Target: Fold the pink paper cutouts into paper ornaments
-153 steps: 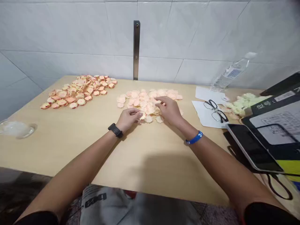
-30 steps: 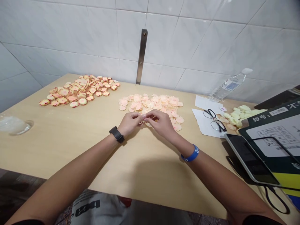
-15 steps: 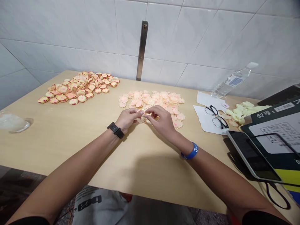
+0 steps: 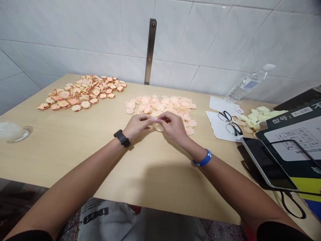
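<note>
My left hand [image 4: 137, 126], below a black wristband, is closed in a pinch with thumb and forefinger. Its fingertips meet those of my right hand [image 4: 173, 125], also pinching, at a small pale pinkish piece [image 4: 154, 119] that is mostly hidden by the fingers. Both hands are at the near edge of a spread of pale pink petal pieces [image 4: 175, 104] with jagged rims. Off to the left lies a heap of cupped, cream-coloured petal pieces [image 4: 85, 90] with red-tipped edges.
To the right are eyeglasses [image 4: 230, 123] on white paper, a plastic bottle [image 4: 248, 83] leaning on the tiled wall, pale yellow petals [image 4: 258, 115], a phone [image 4: 269, 164] with a cable, and a dark green box [image 4: 296, 134]. A clear cup [image 4: 15, 131] lies at the left.
My right fingers have come closer to the left fingertips and now close at the small piece. The whole view has shifted slightly.
</note>
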A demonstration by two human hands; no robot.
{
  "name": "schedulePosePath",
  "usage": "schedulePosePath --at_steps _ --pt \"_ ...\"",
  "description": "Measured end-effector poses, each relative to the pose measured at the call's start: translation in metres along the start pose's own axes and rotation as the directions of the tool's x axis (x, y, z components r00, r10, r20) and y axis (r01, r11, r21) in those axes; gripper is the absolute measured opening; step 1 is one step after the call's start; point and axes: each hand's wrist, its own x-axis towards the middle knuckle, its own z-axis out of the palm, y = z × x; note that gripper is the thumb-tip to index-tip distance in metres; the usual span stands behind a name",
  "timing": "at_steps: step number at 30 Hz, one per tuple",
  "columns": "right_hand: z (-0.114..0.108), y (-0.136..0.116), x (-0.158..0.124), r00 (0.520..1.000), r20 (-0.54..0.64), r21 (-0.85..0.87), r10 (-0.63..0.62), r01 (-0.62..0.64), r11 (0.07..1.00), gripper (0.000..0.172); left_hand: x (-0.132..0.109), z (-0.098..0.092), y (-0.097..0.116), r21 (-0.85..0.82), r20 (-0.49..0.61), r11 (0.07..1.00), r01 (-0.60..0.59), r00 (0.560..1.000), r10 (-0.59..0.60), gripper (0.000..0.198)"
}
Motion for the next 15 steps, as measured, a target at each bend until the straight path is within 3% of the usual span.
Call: schedulePosePath --at_steps 5,12,15 --pt "-0.0047 0.0055 0.0024 0.999 -0.020 0.030 -0.027 0.028 0.999 0.010 0.0006 -0.0007 0.0023 -0.083 0.041 0.996 0.033 0.999 -0.030 0.045" --pt "-0.0016 0.0047 -0.0020 0.986 -0.042 -0.074 -0.161 0.158 0.985 0.014 -0.0040 0.0030 0.0046 0.082 -0.052 0.996 -0.030 0.998 0.035 0.037" --pt "-0.0006 0.0033 -0.0028 0.993 -0.038 -0.034 -0.115 0.114 0.993 0.011 -0.0038 0.0035 0.0071 0.136 -0.060 0.987 -0.081 0.994 0.090 0.034"
